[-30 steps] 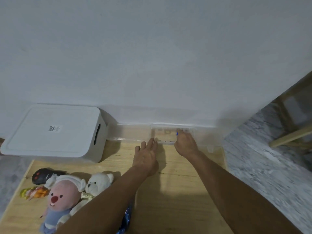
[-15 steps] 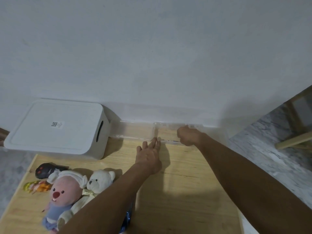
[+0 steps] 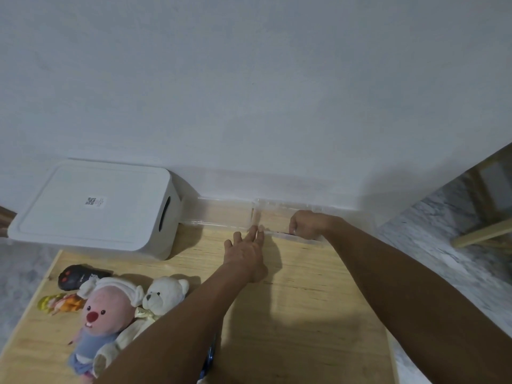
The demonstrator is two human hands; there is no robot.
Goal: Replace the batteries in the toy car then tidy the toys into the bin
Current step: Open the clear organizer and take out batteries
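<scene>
A small clear plastic box (image 3: 277, 217) lies against the wall at the table's far edge. My left hand (image 3: 245, 254) is flat and open on the wood, its fingertips touching the box's front left corner. My right hand (image 3: 307, 224) is curled into a fist over the box's front rim; anything inside the fist is hidden. The white lidded bin (image 3: 91, 206) stands at the far left. A black toy (image 3: 74, 275), a pink plush (image 3: 105, 309), a white bear (image 3: 163, 295) and a yellow-orange figure (image 3: 58, 303) lie at the near left.
A second clear tray (image 3: 221, 214) sits between the bin and the small box. Something blue (image 3: 210, 353) shows under my left forearm. The wooden table (image 3: 304, 314) ends at the right over grey marble floor (image 3: 443, 245), where a wooden frame (image 3: 482, 231) stands.
My right hand went from reaching flat into the clear box to a closed fist at its front rim. The left hand stayed at the box's corner.
</scene>
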